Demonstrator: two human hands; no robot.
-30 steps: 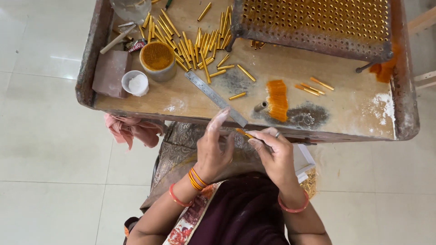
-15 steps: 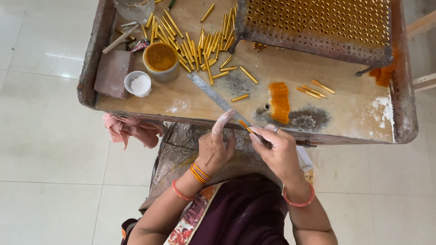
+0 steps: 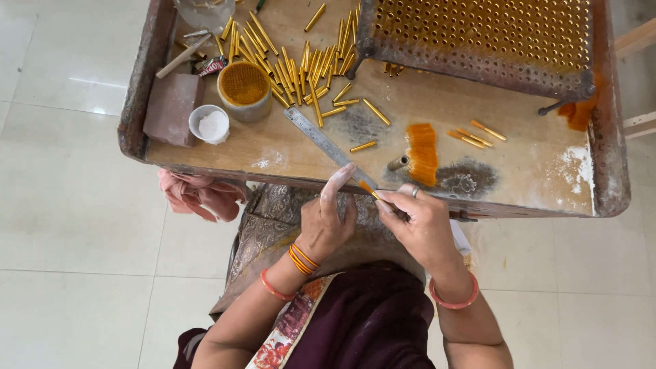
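- Perforated metal rack (image 3: 478,37) cut off at the top edge; its far side is out of view.
- Jar (image 3: 205,10) at the top also cropped; contents unclear.
- Right hand (image 3: 424,222): fingers pinched together on a thin orange-tipped stick (image 3: 369,190); most of the stick is hidden under the hand.
- Left hand (image 3: 328,219): fingers loosely together, powder-whitened index fingertip touching the stick's tip, just over the near end of the steel ruler (image 3: 321,140).
- Stick sits at the near edge of the worn wooden tray (image 3: 533,171), between both hands.
- Small brass-yellow tubes (image 3: 301,68) scattered loose; orange fibre bundle (image 3: 424,154) beside a grey smudge.
- Round tin (image 3: 244,85) of orange powder; white cup (image 3: 209,124); pinkish block (image 3: 171,109).
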